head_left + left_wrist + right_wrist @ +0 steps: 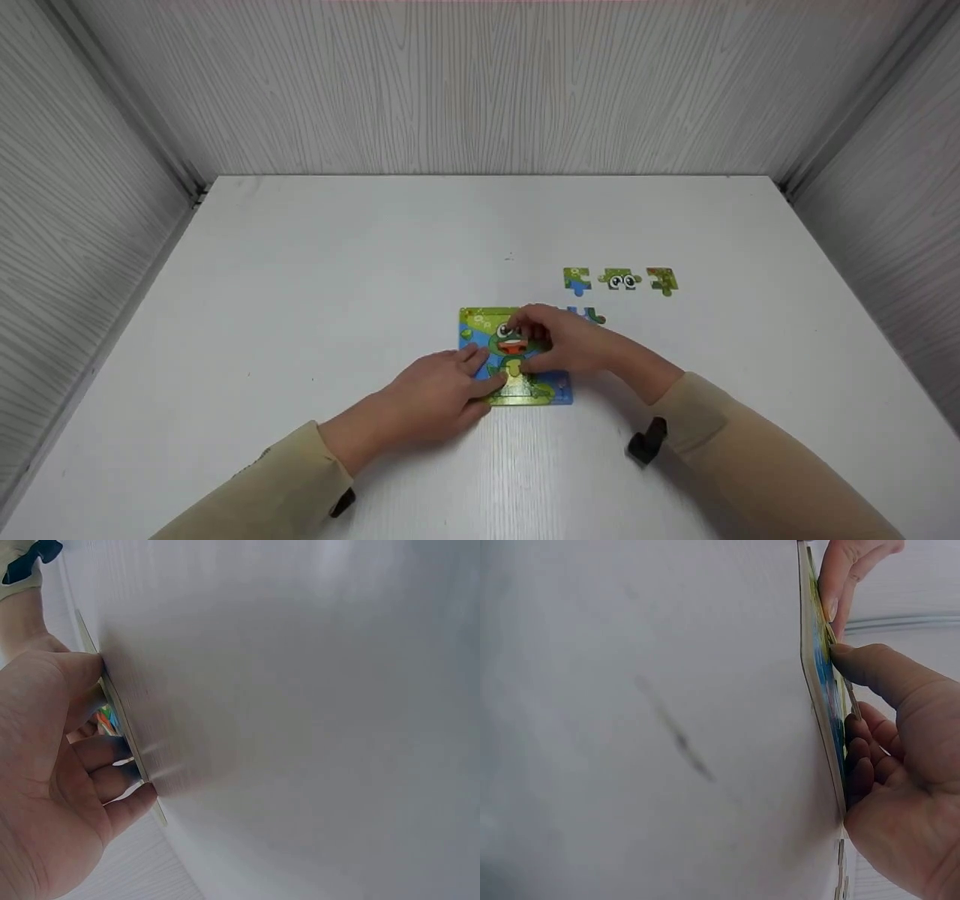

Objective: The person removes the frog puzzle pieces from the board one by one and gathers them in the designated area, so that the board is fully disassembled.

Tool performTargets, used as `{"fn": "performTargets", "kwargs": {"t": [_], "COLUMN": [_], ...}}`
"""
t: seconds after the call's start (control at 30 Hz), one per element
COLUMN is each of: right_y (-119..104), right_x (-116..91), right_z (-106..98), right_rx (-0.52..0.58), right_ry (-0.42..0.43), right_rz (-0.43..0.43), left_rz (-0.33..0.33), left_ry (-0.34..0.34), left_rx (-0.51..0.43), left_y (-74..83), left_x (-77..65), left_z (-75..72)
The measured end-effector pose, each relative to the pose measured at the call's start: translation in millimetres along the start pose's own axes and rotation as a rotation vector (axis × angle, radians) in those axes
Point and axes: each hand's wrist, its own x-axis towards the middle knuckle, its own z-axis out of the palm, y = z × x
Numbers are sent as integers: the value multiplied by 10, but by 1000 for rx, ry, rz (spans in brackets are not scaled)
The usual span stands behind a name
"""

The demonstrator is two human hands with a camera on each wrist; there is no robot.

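Note:
A square puzzle board [517,400] with a green cartoon frog picture lies on the white table in the head view. My left hand [441,397] rests across its left side, fingers relaxed and touching the surface. From the right, my right hand [574,341] reaches over the board and pinches a puzzle piece [853,699] between thumb and fingers. The piece stands tilted just above the board in the right wrist view. Seen edge-on in the left wrist view, the board [124,720] has my left thumb and fingertips along it.
Three loose pieces lie in a row beyond the board: a left piece [576,280], a piece with two eyes [621,280] and a right piece [663,280]. Another piece [594,315] is partly hidden behind my right hand. Grey wood-grain panels [480,90] enclose the table.

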Motion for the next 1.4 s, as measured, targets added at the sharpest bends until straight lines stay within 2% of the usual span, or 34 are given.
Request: {"fn": "performTargets", "kwargs": {"t": [0.63,0.87,1.07,1.4], "right_y": [17,21,19,-6], "right_x": [13,-1,0,4], "right_z": [-3,-13,-18,-28], "right_rx": [67,113,114,118], "right_ry": [31,41,56,60], "right_rz": [18,-15,-18,-22], "left_rz": [-8,-2,-10,-14], "left_ry": [-10,11,-15,-23], "left_rx": [10,-3,1,10], "left_y": [-7,-8,-7,-6], "left_x": [1,-1,5,7], "left_z": [6,13,3,-10]}}
